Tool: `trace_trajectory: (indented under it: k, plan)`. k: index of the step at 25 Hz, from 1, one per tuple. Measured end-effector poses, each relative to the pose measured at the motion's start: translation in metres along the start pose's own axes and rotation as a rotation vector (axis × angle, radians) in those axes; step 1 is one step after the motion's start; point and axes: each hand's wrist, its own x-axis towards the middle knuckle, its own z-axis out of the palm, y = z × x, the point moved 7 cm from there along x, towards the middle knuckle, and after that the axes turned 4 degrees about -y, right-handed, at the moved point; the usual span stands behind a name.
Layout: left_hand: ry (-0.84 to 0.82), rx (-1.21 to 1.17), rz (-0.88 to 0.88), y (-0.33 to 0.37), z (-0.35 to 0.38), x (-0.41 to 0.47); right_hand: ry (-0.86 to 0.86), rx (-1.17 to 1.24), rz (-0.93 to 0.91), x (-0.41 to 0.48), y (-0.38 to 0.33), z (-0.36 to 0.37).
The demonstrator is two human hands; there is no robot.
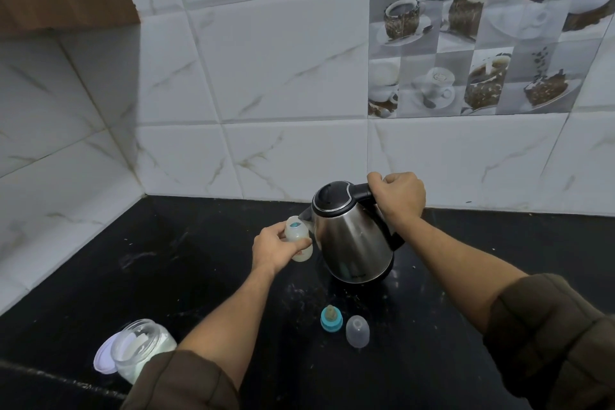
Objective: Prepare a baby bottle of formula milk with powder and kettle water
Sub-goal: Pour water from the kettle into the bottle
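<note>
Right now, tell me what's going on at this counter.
A person is filling a baby bottle. The right hand grips the kettle by its handle and tilts its spout to the open mouth of the bottle, which the left hand holds. No stream of water can be made out. The teat and clear cap sit on the black counter nearer the person. The open powder jar stands lower left beside its lid.
</note>
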Motion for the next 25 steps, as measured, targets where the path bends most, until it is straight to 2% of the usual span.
trace_trajectory:
  k: [18,25]
  plan:
    - [-0.058,0.005,-0.073,-0.021,0.030,0.003,-0.038,0.144,0.137,0.005,0.071,0.019]
    - [-0.040,0.014,-0.096,-0.023,0.019,0.001,-0.059,0.171,0.146,0.010,0.087,0.015]
